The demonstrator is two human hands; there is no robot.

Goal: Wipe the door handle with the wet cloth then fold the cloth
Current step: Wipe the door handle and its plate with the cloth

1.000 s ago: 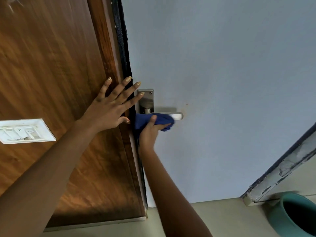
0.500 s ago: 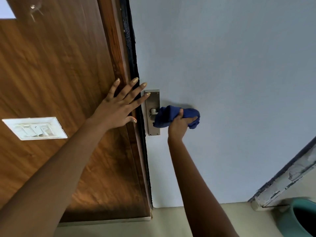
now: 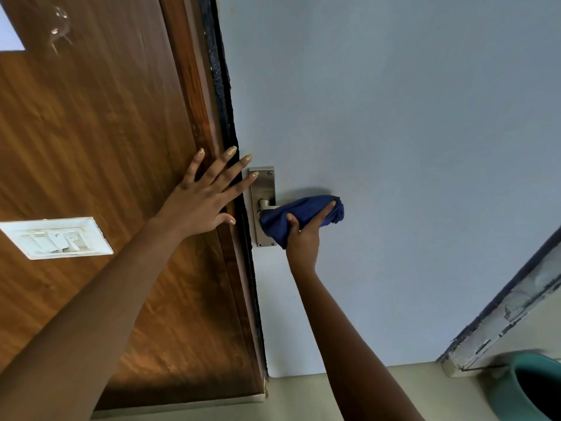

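Note:
A dark blue cloth (image 3: 306,208) is wrapped over the lever of the metal door handle (image 3: 263,205), hiding most of the lever; only its base and the steel back plate show. My right hand (image 3: 305,235) grips the cloth from below, thumb on its front and fingers stretched along it. My left hand (image 3: 202,199) lies flat with fingers spread on the brown wooden frame (image 3: 194,117), fingertips reaching the handle plate's upper left corner. The handle sits at the left edge of a pale blue-grey door (image 3: 394,132).
A white switch plate (image 3: 56,238) is set in the wood panel at left. A teal bucket (image 3: 534,387) stands at the bottom right beside a chipped white frame edge (image 3: 510,308). Beige floor runs below the door.
The cloth and my right hand slid outward from under the lever's base and now cover the lever's length. My left hand stays planted on the frame. The view shifted slightly.

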